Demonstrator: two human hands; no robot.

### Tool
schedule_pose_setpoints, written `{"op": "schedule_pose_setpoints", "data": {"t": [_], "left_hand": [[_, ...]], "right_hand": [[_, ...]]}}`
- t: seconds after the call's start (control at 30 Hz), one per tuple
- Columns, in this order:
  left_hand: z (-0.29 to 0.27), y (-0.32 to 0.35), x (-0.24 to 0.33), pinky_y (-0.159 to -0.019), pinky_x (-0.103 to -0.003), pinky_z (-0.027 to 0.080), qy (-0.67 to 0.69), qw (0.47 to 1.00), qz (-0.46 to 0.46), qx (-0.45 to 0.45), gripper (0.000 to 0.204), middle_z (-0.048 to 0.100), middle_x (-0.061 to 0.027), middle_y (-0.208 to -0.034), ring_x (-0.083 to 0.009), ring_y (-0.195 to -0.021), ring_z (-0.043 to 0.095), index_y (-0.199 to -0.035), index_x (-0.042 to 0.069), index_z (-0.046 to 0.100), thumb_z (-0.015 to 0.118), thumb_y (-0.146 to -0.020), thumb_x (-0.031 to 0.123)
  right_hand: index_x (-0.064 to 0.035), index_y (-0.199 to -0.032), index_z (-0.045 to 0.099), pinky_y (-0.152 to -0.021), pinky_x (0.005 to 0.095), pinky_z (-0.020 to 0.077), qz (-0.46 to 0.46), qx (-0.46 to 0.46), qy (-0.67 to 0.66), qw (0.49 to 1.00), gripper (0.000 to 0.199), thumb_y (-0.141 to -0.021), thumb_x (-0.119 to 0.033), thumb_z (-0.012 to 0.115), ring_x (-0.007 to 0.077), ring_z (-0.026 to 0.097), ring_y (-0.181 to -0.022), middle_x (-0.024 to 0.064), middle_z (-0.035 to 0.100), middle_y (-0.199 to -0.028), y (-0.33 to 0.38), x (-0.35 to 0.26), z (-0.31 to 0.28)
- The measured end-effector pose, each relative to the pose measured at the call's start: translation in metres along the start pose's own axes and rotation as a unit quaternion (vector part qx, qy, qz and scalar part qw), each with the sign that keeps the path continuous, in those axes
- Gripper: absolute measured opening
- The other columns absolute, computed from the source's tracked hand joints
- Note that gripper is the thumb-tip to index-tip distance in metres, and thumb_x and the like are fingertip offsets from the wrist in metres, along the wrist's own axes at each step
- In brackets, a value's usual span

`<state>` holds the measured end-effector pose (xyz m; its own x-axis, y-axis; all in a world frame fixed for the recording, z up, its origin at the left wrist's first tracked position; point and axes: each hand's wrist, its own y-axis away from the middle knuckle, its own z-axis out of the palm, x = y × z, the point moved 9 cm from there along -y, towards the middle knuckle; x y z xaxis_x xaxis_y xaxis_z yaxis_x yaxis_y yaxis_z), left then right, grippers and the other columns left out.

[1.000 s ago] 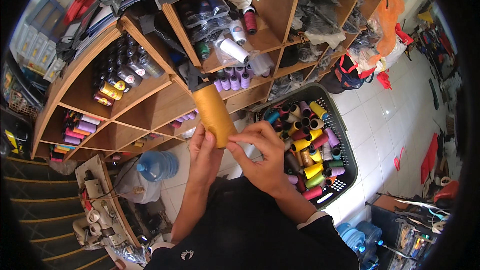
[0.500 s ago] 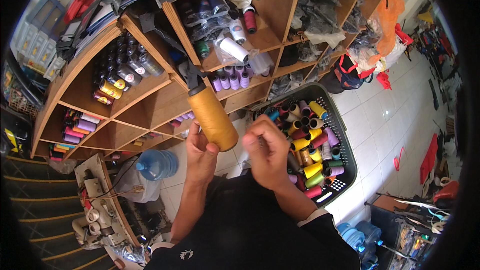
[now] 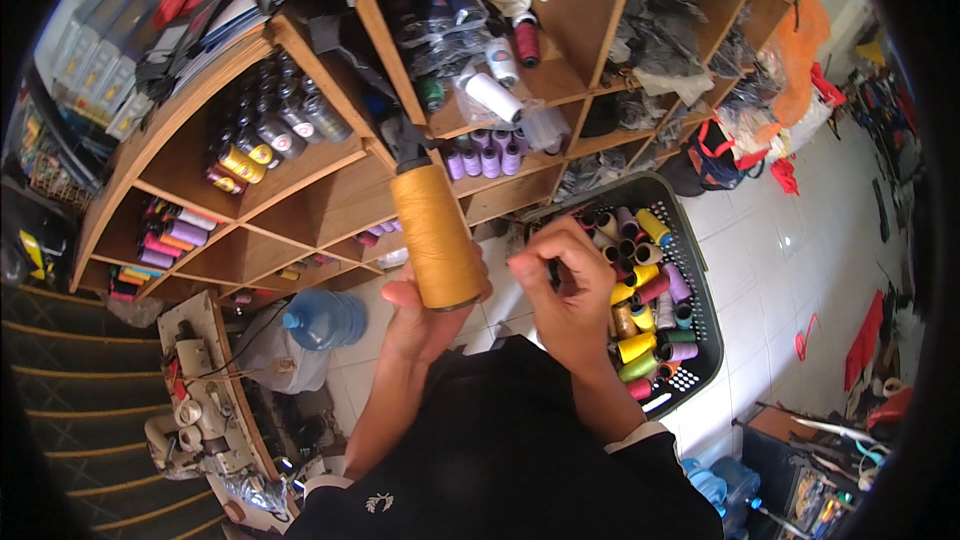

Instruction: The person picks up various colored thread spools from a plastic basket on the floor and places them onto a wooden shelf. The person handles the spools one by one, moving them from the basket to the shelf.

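Golden-yellow in the head view: thread cone [image 3: 437, 237] tilted in left hand [image 3: 415, 327], gripped round its lower end. Right hand [image 3: 570, 290] apart, curled, thumb near forefinger; cannot tell whether pinching anything. Farther right, black basket [image 3: 708, 325] of spools [image 3: 637, 347].

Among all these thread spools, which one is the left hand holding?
The large golden-yellow spool: it alone is in the left hand, unlike those on the wooden shelves or in the dark perforated basket.

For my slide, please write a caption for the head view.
Left hand holds a tilted golden thread spool; the right hand hovers beside it.
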<state>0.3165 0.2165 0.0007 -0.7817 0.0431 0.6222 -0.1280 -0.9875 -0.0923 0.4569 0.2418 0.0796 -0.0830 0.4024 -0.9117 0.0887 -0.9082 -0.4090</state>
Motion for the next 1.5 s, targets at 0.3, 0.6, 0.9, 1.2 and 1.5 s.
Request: {"op": "schedule_pose_setpoints", "data": {"t": [0.3, 0.6, 0.9, 1.2, 1.5], "left_hand": [[0.008, 0.005, -0.003, -0.079, -0.036, 0.047, 0.043, 0.999, -0.029, 0.010, 0.099, 0.052, -0.0069, -0.104, -0.0201, -0.092, 0.055, -0.119, 0.004, 0.046, 0.056, -0.055, 0.079], [0.006, 0.007, 0.019, -0.078, -0.031, 0.047, -0.120, 0.989, 0.054, 0.070, 0.095, 0.053, -0.0053, -0.105, -0.0151, -0.091, 0.054, -0.119, 0.003, 0.046, 0.065, -0.055, 0.072], [0.000, 0.013, 0.041, -0.090, -0.030, 0.044, -0.207, 0.961, 0.143, 0.113, 0.085, 0.053, -0.0056, -0.116, -0.0155, -0.106, 0.055, -0.118, 0.006, 0.041, 0.080, -0.058, 0.053], [-0.016, 0.012, 0.027, -0.090, -0.039, 0.048, -0.064, 0.995, 0.038, 0.068, 0.089, 0.052, -0.0060, -0.116, -0.0178, -0.102, 0.057, -0.130, 0.003, 0.038, 0.066, -0.069, 0.060], [-0.057, 0.034, 0.058, -0.097, -0.040, 0.041, -0.080, 0.983, 0.074, 0.148, 0.070, 0.054, -0.0060, -0.119, -0.0180, -0.110, 0.052, -0.130, 0.005, 0.041, 0.061, -0.082, 0.052]], "right_hand": [[-0.0010, -0.084, 0.066, -0.067, 0.0258, 0.0425, -0.057, -0.033, 0.041, 0.997, 0.011, -0.075, -0.003, 0.072, 0.0157, 0.055, -0.073, 0.0078, 0.057, -0.080, 0.003, -0.015, 0.008], [-0.0009, -0.090, 0.068, -0.067, 0.0264, 0.0456, -0.062, -0.066, 0.075, 0.993, 0.016, -0.075, 0.000, 0.070, 0.0168, 0.059, -0.075, 0.0096, 0.061, -0.083, -0.002, -0.035, 0.027], [-0.0004, -0.083, 0.060, -0.062, 0.0323, 0.0440, -0.082, -0.065, 0.125, 0.987, 0.007, -0.077, 0.001, 0.065, 0.0245, 0.057, -0.068, 0.0103, 0.056, -0.074, -0.004, -0.028, 0.035], [-0.0006, -0.092, 0.058, -0.064, 0.0267, 0.0431, 0.030, -0.124, 0.061, 0.990, 0.011, -0.081, 0.003, 0.057, 0.0171, 0.055, -0.071, 0.0088, 0.054, -0.081, -0.008, 0.028, 0.041], [-0.0009, -0.109, 0.061, -0.070, 0.0261, 0.0457, 0.063, -0.181, 0.007, 0.981, 0.031, -0.079, -0.006, 0.067, 0.0153, 0.057, -0.080, 0.0088, 0.059, -0.095, -0.001, 0.033, 0.099]]}}
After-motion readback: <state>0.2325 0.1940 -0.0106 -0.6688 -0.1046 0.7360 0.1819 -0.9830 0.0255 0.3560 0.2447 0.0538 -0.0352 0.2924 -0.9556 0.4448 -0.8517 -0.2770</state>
